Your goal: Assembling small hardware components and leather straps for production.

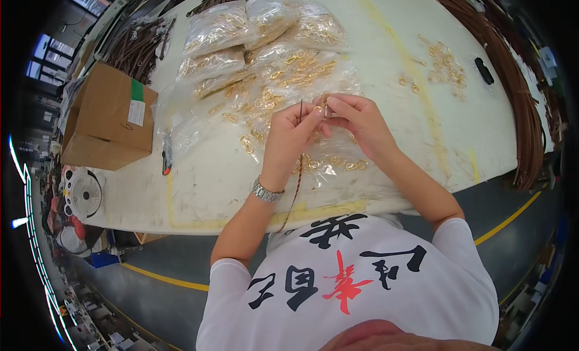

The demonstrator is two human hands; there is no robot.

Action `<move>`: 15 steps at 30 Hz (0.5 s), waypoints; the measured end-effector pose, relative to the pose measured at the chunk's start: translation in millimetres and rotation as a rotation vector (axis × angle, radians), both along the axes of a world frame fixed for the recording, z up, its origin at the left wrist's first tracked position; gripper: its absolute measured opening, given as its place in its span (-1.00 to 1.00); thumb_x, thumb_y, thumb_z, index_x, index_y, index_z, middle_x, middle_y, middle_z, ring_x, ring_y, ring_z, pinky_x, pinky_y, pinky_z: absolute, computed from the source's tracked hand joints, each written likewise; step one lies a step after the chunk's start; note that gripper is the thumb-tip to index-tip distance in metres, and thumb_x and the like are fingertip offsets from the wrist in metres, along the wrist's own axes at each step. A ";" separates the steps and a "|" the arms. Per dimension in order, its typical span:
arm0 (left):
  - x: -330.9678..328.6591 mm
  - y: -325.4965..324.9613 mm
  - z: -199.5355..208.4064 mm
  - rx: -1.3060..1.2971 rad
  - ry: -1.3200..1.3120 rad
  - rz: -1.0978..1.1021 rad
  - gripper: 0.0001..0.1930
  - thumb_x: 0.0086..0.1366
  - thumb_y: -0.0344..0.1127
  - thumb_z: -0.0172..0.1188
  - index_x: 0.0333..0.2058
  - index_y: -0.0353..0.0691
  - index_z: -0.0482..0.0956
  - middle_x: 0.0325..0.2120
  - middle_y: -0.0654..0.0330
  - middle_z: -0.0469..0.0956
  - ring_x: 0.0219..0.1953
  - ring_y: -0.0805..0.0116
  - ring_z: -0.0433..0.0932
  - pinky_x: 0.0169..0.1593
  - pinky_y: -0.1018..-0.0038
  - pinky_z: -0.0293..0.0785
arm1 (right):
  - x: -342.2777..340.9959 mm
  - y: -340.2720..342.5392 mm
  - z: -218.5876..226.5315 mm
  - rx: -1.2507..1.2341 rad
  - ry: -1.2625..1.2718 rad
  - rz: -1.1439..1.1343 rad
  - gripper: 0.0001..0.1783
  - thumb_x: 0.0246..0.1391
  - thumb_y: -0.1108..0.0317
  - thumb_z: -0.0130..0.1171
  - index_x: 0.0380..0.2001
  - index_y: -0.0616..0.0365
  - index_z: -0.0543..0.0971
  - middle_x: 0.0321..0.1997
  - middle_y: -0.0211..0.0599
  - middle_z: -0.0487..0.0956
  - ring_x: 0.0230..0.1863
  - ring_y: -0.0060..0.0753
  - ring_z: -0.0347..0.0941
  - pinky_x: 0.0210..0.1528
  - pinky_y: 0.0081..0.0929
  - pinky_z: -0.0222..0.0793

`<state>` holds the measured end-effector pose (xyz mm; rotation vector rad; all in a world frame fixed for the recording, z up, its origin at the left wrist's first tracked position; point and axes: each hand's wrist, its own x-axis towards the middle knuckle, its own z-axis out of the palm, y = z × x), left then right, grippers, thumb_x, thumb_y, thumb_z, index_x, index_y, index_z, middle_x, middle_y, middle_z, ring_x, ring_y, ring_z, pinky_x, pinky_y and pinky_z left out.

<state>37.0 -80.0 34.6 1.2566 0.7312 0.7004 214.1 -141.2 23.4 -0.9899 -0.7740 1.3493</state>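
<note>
Both hands meet over the middle of the table, fingertips pinched close together. My left hand (288, 134), with a metal watch on its wrist, is closed on a thin brown strap (297, 191). The strap's dark end pokes up above the fingers and its length hangs down past the table's front edge. Close beside it, my right hand (363, 118) is closed on a small gold clasp (326, 98), partly hidden by the fingers. Whether strap and clasp are joined cannot be seen. Beneath the hands lie many gold snap hooks (268, 99) on clear plastic.
Clear bags (217, 28) full of gold hardware are piled at the back. Loose gold hooks (447, 64) and a black tool (484, 71) lie at right, by bundled brown straps (515, 103). A cardboard box (111, 118), an orange-tipped cutter (166, 161) and a white fan (83, 193) are at left.
</note>
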 end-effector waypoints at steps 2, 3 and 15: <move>2.8 -2.9 0.4 0.004 -0.004 0.001 -0.81 0.51 -0.30 0.18 -0.25 -0.28 0.67 -0.52 0.29 0.66 -0.65 0.75 0.22 -0.58 0.69 0.06 | 4.2 -3.1 0.2 0.004 -0.012 0.022 -0.60 0.42 0.17 0.18 0.04 0.33 0.66 -0.03 -0.25 0.70 -0.05 -0.48 0.63 0.08 -0.45 0.55; 5.9 -4.9 0.4 -0.008 -0.041 -0.042 -0.80 0.51 -0.29 0.19 -0.25 -0.28 0.67 -0.52 0.29 0.66 -0.65 0.75 0.24 -0.57 0.69 0.07 | 6.2 -6.8 2.7 0.004 -0.007 0.011 -0.61 0.41 0.19 0.19 0.04 0.34 0.67 -0.04 -0.24 0.71 -0.06 -0.49 0.63 0.08 -0.45 0.55; 0.8 3.0 3.0 0.034 0.047 -0.117 -0.77 0.49 -0.23 0.22 -0.25 -0.27 0.69 -0.55 0.31 0.66 -0.63 0.73 0.27 -0.56 0.68 0.12 | 6.6 2.3 -2.2 0.022 -0.035 0.032 -0.68 0.42 0.23 0.19 -0.04 0.30 0.69 -0.12 -0.34 0.69 -0.18 -0.57 0.58 0.01 -0.50 0.53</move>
